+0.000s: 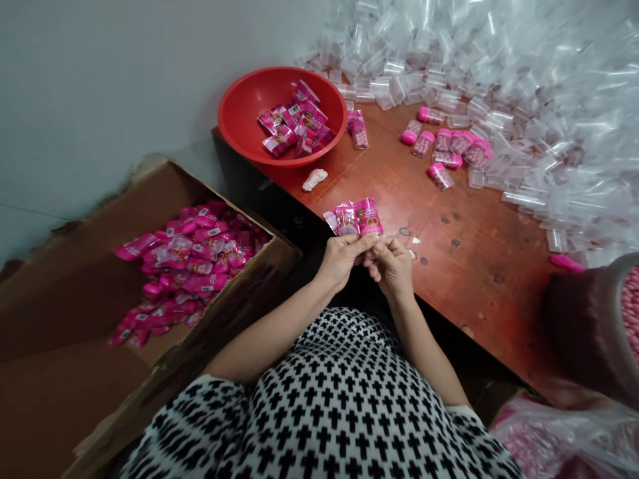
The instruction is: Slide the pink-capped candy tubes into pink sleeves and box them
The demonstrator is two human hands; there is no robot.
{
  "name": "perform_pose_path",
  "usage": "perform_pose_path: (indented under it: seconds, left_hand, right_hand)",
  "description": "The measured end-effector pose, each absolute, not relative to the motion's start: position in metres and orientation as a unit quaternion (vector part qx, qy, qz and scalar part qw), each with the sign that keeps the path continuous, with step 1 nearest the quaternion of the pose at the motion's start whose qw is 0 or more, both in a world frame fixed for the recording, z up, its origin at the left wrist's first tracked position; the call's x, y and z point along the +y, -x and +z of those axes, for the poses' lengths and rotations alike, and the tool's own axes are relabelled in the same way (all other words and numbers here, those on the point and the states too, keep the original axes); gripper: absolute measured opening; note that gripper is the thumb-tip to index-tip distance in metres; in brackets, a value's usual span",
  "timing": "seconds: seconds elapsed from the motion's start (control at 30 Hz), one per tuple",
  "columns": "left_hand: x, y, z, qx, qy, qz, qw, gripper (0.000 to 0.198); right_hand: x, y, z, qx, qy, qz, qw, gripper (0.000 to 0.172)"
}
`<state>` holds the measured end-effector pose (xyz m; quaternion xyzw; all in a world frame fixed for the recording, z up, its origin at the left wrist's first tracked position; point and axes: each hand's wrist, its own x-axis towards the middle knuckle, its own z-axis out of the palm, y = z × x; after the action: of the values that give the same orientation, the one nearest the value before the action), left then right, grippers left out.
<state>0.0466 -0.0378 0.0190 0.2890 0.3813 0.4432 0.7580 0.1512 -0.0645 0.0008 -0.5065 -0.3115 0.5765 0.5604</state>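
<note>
Centrally in the frame, at the bench (474,253) edge, my left hand (342,261) pinched a pink packet (370,215) by its lower end; my right hand (397,267) bent its fingers alongside, grip unclear. Light, even pressure seemed best against creasing.

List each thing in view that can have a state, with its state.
Left hand: bent, close against the right; exact grip unclear
Right hand: bent; exact grip unclear
Pink packets at the hands: side by side; sealing unclear
Red bowl: upright, partly filled
Cardboard box: open, partly filled
Pink-capped bottles: capped, filled
Clear containers: heaped, many lying sideways
Bucket: open, pink balls inside
</note>
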Motion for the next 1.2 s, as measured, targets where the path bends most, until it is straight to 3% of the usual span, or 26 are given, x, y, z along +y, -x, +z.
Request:
perform_pose_path:
  seconds: [0.27,0.67,0.83,1.2]
  left_hand:
    - [-0.030,-0.033,0.017,0.394,-0.222,0.486,0.748,0.030]
    - [-0.042,-0.014,0.017,0.384,-0.274,0.477,0.742,0.026]
    - [-0.039,-0.016,0.025,0.367,-0.266,0.507,0.733,0.031]
    - [-0.035,-0.027,0.021,0.348,-0.188,0.541,0.742,0.033]
  right_hand:
    - [-0.071,-0.149,-0.005,-0.326,0.439,0.619,0.564,0.029]
    - [-0.063,-0.137,-0.006,-0.307,0.435,0.617,0.579,0.025]
    - [-0.064,-0.131,0.004,-0.312,0.447,0.571,0.614,0.017]
    - [-0.062,-0.135,0.006,-0.321,0.477,0.533,0.621,0.027]
